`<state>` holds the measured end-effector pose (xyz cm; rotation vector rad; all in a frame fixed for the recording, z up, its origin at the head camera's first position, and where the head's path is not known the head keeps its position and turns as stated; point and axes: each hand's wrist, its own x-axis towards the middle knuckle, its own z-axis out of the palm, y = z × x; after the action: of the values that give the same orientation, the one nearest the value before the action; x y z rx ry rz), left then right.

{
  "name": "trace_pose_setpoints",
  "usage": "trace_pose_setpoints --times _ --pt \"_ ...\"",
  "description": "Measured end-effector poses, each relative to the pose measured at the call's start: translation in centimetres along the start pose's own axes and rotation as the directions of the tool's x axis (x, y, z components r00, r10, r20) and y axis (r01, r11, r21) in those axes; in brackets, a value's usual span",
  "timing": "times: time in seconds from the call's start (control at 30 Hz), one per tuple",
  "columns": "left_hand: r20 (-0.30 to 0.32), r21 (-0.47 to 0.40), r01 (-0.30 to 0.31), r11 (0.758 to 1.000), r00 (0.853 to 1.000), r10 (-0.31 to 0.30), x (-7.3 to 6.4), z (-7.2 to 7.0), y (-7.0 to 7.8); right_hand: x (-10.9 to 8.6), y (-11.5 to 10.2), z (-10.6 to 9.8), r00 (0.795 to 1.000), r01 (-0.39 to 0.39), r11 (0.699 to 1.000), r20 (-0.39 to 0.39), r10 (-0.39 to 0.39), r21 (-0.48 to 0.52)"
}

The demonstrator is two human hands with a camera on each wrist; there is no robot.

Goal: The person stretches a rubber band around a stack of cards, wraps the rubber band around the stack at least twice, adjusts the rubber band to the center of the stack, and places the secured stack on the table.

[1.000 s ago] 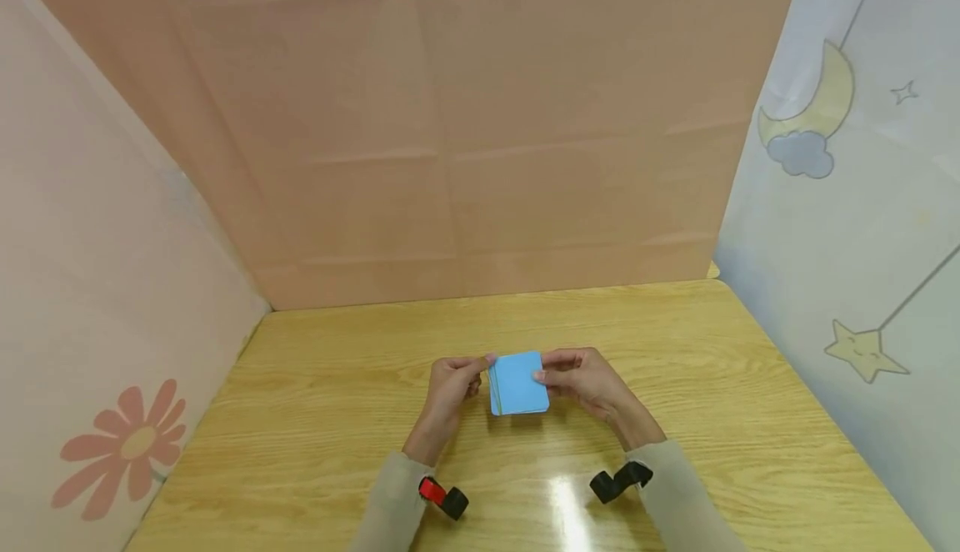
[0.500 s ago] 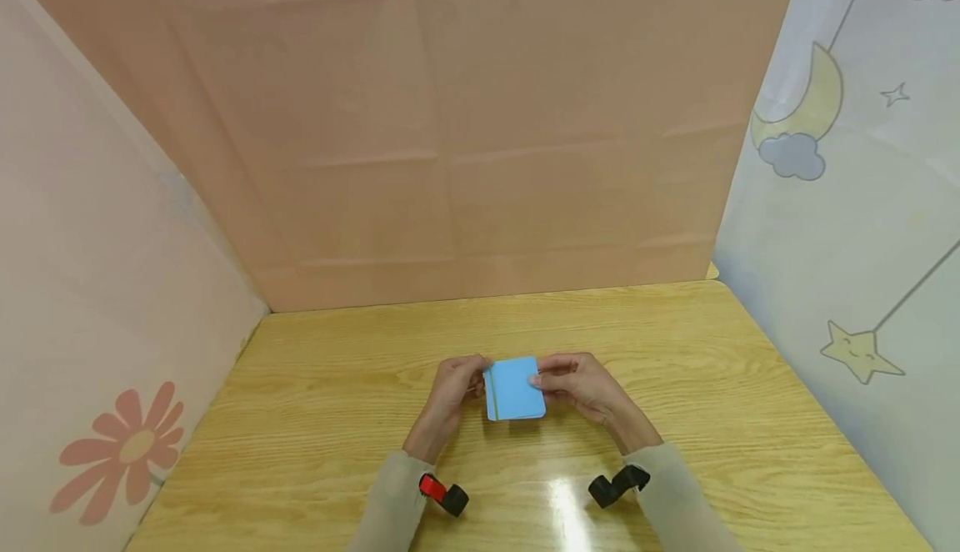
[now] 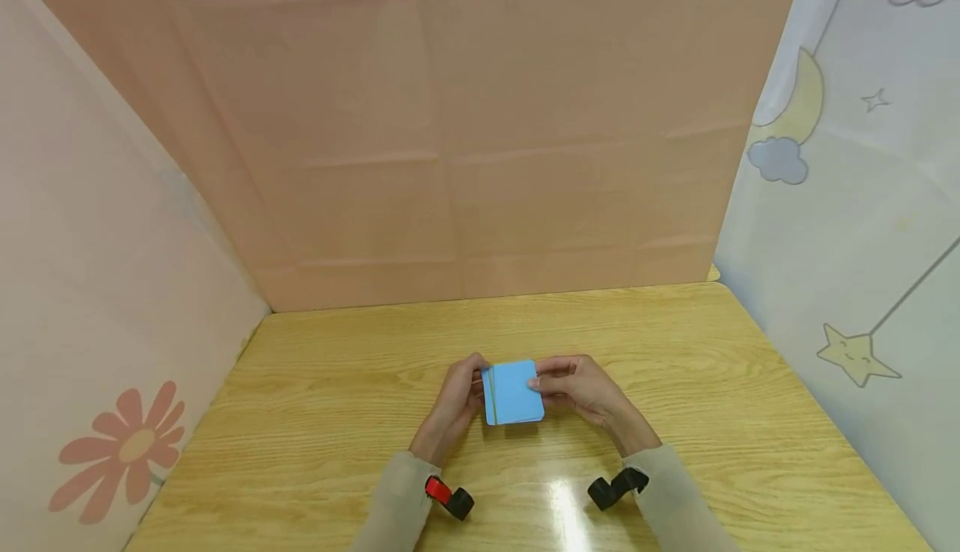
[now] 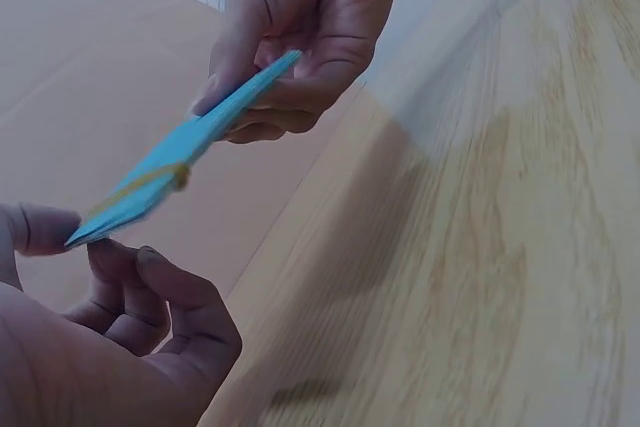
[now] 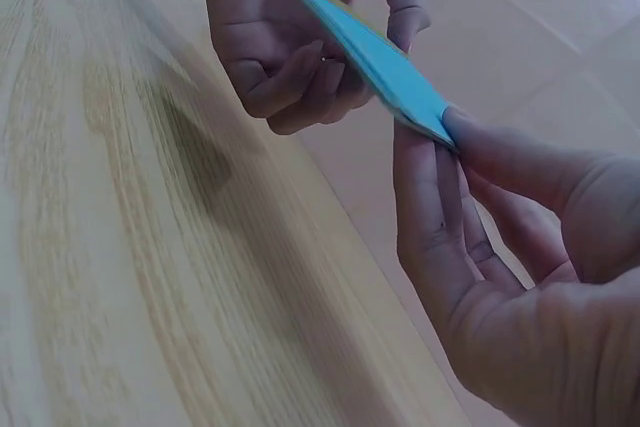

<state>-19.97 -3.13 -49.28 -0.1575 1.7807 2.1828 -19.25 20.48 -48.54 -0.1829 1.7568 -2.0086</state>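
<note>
A thin stack of square light-blue paper cards (image 3: 517, 395) with rounded corners is held above the table between both hands. Near its left edge runs a yellowish rubber band (image 3: 492, 398), also visible as a band (image 4: 140, 187) across the stack in the left wrist view. My left hand (image 3: 454, 398) pinches the far left corner between thumb and index finger, its other fingers curled beneath. On the opposite side, my right hand (image 3: 588, 391) grips the right edge, thumb on top and fingers underneath. The underside of the stack is hidden in the head view.
The wood-grain table (image 3: 360, 368) extends around the hands. A pinkish-brown sheet (image 3: 480, 135) rises behind it, with a flower-printed wall (image 3: 120, 285) at left and a moon-and-star wall (image 3: 862, 243) at right. Each wrist wears a black camera mount.
The stack has shifted slightly left and toward the body, with both hands on it. The left hand has turned a little, and the rubber band, slanted at first, straightened and now slants slightly again.
</note>
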Motion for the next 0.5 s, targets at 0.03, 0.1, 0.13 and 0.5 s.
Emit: trace_pose_setpoints --times 0.03,0.1,0.13,0.5 --pt "0.002 -0.004 -0.002 1.0 1.0 0.002 -0.01 0.04 -0.05 0.01 0.01 0.04 1.0 0.001 1.0 0.0 -0.001 -0.003" --pt "0.006 -0.008 -0.007 1.0 1.0 0.007 -0.03 0.11 -0.07 0.03 0.04 0.12 1.0 0.006 1.0 0.001 -0.006 -0.006" --pt "0.009 -0.005 -0.012 1.0 1.0 0.012 -0.06 0.12 -0.05 0.04 0.04 0.17 1.0 0.009 1.0 0.004 -0.009 -0.003" --pt "-0.017 0.072 -0.037 0.997 0.999 0.038 -0.37 -0.15 0.18 0.05 -0.09 0.02 0.998 0.005 1.0 -0.068 -0.004 0.018"
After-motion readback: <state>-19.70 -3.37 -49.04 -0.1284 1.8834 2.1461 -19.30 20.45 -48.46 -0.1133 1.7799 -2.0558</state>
